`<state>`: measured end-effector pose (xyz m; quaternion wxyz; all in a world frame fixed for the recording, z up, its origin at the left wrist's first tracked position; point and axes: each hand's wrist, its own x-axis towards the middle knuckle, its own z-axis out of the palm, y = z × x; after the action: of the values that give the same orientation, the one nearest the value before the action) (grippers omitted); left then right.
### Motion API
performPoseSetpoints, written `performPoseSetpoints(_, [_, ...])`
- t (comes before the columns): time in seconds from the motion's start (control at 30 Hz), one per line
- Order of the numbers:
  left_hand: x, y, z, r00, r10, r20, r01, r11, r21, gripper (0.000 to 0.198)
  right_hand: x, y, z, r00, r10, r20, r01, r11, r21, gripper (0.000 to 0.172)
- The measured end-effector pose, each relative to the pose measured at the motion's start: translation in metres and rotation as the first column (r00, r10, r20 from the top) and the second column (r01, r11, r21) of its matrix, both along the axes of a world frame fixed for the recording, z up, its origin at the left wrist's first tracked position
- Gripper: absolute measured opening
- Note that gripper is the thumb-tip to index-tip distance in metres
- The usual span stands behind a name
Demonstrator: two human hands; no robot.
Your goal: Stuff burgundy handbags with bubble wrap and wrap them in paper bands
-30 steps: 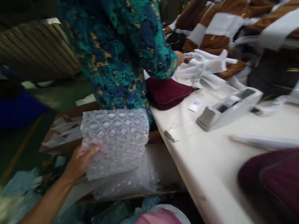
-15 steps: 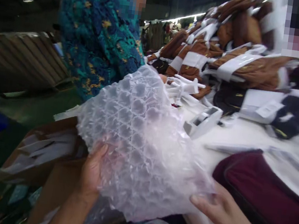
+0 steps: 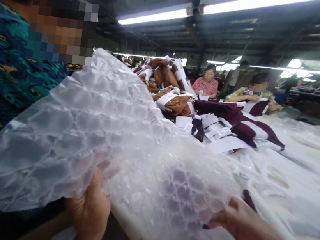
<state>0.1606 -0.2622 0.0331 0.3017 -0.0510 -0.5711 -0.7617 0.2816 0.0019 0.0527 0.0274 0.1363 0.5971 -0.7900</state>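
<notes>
A large sheet of clear bubble wrap (image 3: 133, 140) stretches across the middle of the view, held up between my two hands. My left hand (image 3: 92, 205) grips its lower edge, thumb in front and fingers showing blurrily through the plastic behind. At the lower right edge my right hand (image 3: 235, 216) pinches the wrap between thumb and fingers. Through the right part of the sheet some dark purplish stuff shows, too unclear to name.
A person in a teal patterned top (image 3: 3, 79) stands close on the left. Brown bundles with white bands (image 3: 174, 102) and maroon cloth pieces (image 3: 236, 120) are heaped on the white-covered table (image 3: 301, 186). Two people (image 3: 207, 83) sit beyond.
My view has swung right and up, toward the table and ceiling lights. The bubble wrap is spread wider and nearer. Both hands keep their hold on it.
</notes>
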Motion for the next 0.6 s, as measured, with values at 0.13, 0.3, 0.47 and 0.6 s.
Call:
performPoseSetpoints(0.13, [-0.001,0.01,-0.033,0.998,-0.036,0.06,0.048,0.975,-0.217,0.041,0.004,0.003,-0.027,0.993,-0.113,-0.017,0.108,0.976,-0.191,0.014])
performPoseSetpoints(0.3, [0.016,0.027,-0.083,0.968,-0.236,-0.085,0.151,0.819,-0.554,0.04,-0.017,0.003,-0.047,0.929,-0.369,-0.031,0.37,0.924,0.092,0.054])
performPoseSetpoints(0.47, [0.03,0.046,-0.103,0.884,-0.447,-0.137,0.191,0.613,-0.766,0.04,-0.016,-0.03,-0.079,0.827,-0.324,-0.46,0.552,0.627,0.55,0.07])
performPoseSetpoints(0.6, [0.034,0.052,-0.129,0.843,-0.5,-0.199,-0.025,0.333,-0.943,0.042,-0.012,-0.035,-0.073,0.929,-0.175,-0.325,0.308,0.853,0.421,0.053])
